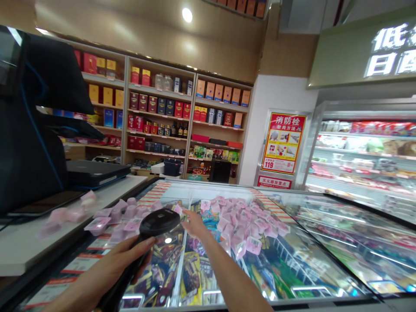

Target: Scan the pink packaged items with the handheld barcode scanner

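Gripping a blk handheld scanner (pixel 160 222), L hand (pixel 130 256) is wrapped round its handle, above a glass-topped freezer (pixel 312 277). R hand (pixel 194 222), apart from L, has fingertips near a small pink cup (pixel 178 209) just beyond the scanner; can't tell if it's held. Other pink cups (pixel 253 245) lie piled on the glass, L & R, w/ some on the white counter (pixel 19 255).

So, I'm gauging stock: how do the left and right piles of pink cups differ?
The right pile holds clearly more cups than the left pile. The left pile lies nearer the white counter than the right pile. Both are pink cups on freezer glass.
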`<state>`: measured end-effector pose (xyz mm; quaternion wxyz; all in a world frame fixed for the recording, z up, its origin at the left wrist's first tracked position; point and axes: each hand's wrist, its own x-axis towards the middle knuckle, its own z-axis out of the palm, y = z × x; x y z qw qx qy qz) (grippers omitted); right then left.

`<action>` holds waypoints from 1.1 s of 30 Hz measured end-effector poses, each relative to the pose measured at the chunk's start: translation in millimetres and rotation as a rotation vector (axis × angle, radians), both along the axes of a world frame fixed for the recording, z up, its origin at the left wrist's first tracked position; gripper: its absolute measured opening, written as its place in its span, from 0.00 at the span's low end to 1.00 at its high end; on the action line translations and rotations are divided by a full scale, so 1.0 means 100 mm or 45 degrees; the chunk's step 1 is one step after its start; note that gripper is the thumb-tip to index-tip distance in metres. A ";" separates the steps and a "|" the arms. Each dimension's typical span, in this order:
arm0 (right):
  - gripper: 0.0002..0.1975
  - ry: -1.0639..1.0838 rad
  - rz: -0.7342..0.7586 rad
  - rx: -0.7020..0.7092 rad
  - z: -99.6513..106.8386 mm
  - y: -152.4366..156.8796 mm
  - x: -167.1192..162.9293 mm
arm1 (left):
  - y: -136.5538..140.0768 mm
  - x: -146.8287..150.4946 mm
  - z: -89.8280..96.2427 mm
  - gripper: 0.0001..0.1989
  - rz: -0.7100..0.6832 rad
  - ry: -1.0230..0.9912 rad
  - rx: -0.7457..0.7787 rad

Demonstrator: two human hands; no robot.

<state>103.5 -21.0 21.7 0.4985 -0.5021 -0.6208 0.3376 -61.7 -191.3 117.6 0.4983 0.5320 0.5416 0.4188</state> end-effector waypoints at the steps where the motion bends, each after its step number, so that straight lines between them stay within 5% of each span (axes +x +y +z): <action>1: 0.21 -0.288 0.015 0.030 0.07 -0.04 0.13 | 0.01 0.01 -0.01 0.15 -0.020 -0.004 0.007; 5: 0.20 -1.050 -0.016 0.019 0.29 -0.22 0.66 | 0.08 0.04 -0.09 0.17 -0.049 -0.017 0.017; 11: 0.16 -1.645 -0.082 -0.014 0.36 -0.35 1.00 | 0.06 0.08 -0.13 0.17 -0.048 -0.038 -0.041; 22: 0.10 -1.653 -0.274 0.194 0.27 -0.25 1.05 | -0.02 -0.03 -0.12 0.16 -0.054 -0.118 -0.093; 24: 0.11 -1.458 -0.375 0.223 0.27 -0.24 1.09 | -0.01 -0.04 -0.12 0.16 -0.069 -0.092 -0.083; 28: 0.15 -0.492 -0.529 0.137 0.22 -0.19 1.04 | 0.02 -0.01 -0.15 0.17 -0.183 -0.114 -0.114; 33: 0.13 0.765 -0.191 -0.245 0.14 -0.16 0.81 | 0.07 0.05 -0.21 0.17 -0.197 -0.131 -0.048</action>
